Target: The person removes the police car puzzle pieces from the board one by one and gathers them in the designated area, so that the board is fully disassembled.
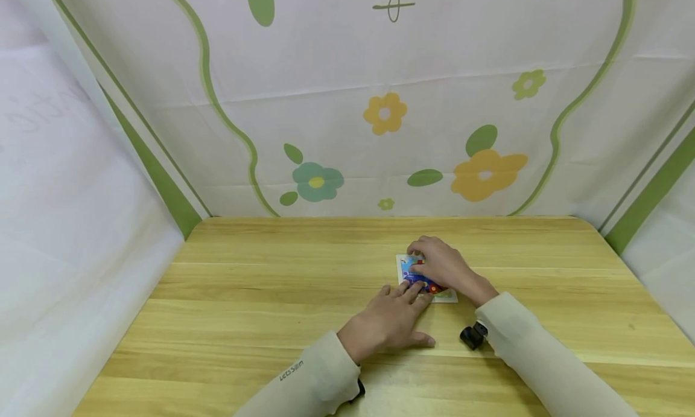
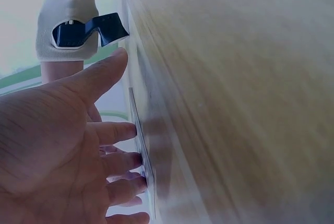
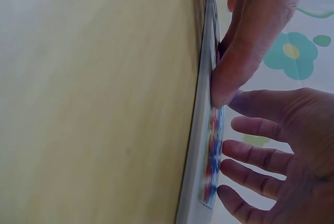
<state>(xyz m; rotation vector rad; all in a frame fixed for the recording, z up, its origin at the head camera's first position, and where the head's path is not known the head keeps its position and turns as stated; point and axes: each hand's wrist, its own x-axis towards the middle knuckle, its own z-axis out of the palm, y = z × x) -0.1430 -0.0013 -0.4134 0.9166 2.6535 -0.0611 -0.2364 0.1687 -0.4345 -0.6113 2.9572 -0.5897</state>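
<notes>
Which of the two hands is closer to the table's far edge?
The right hand, which reaches over the colourful picture card from its right side; the left hand lies nearer the wearer, its thumb spread out to the side.

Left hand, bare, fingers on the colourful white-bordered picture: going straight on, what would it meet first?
Probably the bare right hand, which lies just ahead of the left hand across the picture; how closely their heights match is unclear.

Soft light, 2 hazy wrist views
</notes>
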